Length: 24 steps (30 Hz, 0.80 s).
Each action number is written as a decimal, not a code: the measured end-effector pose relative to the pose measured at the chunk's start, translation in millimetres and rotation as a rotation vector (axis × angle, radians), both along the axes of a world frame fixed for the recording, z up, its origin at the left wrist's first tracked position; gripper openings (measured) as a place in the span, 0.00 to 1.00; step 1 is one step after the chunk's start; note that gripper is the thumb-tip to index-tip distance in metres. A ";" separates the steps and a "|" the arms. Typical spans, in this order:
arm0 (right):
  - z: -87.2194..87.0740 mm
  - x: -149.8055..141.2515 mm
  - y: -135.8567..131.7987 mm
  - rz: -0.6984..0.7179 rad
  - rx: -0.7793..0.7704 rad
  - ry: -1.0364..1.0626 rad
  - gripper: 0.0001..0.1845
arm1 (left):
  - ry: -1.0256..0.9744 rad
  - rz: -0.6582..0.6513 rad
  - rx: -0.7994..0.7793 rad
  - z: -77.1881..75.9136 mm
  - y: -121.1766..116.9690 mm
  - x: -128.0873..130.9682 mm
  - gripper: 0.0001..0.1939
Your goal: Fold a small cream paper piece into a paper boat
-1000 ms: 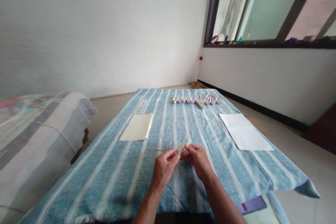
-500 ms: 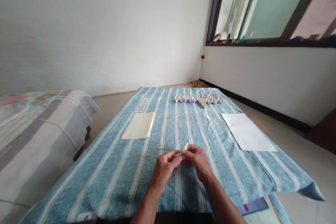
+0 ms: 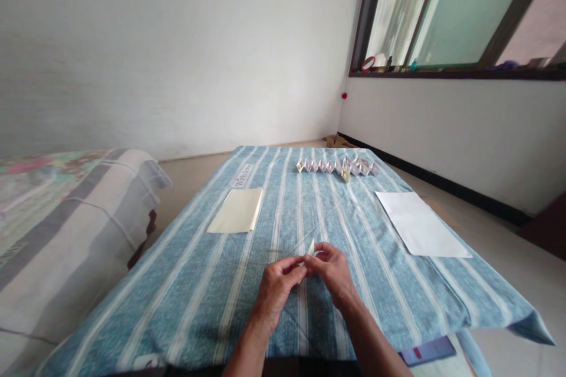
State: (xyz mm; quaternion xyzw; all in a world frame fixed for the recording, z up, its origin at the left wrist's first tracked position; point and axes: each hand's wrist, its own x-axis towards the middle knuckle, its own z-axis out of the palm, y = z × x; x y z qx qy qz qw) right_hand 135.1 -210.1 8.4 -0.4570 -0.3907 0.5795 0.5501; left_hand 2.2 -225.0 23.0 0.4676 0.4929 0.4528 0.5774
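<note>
A small folded piece of pale yellow paper (image 3: 311, 247) is pinched between my two hands, just above the striped cloth. My left hand (image 3: 279, 283) grips its lower left side with thumb and fingertips. On the other side, the thumb and fingers of my right hand (image 3: 331, 270) close on it, hiding most of the paper. Only its pointed tip rises clear of the fingers. Beyond my hands stands a zigzag row of folded paper shapes (image 3: 329, 167), mostly pale purple with a few yellowish ones.
Blue striped cloth (image 3: 186, 283) covers the table. Yellow paper sheets (image 3: 236, 210) lie to the left, and a white sheet (image 3: 422, 225) lies to the right. A purple box-like item (image 3: 428, 351) sits below the near right edge. A bed (image 3: 88, 224) stands at left.
The paper's visible tip has turned more upright and looks narrower. Both hands keep their pinch in nearly the same place. The view has shifted slightly.
</note>
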 end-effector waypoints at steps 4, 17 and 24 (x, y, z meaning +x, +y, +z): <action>-0.2 0.2 0.2 0.013 -0.001 0.011 0.16 | -0.035 0.009 0.002 2.2 -1.5 0.4 0.20; -1.1 -0.3 -0.8 0.041 0.025 0.012 0.18 | -0.114 -0.003 -0.022 -8.8 -0.3 -5.4 0.19; 1.4 -0.3 -0.9 0.045 0.034 -0.054 0.17 | -0.055 0.042 -0.005 -6.1 -0.7 -2.5 0.19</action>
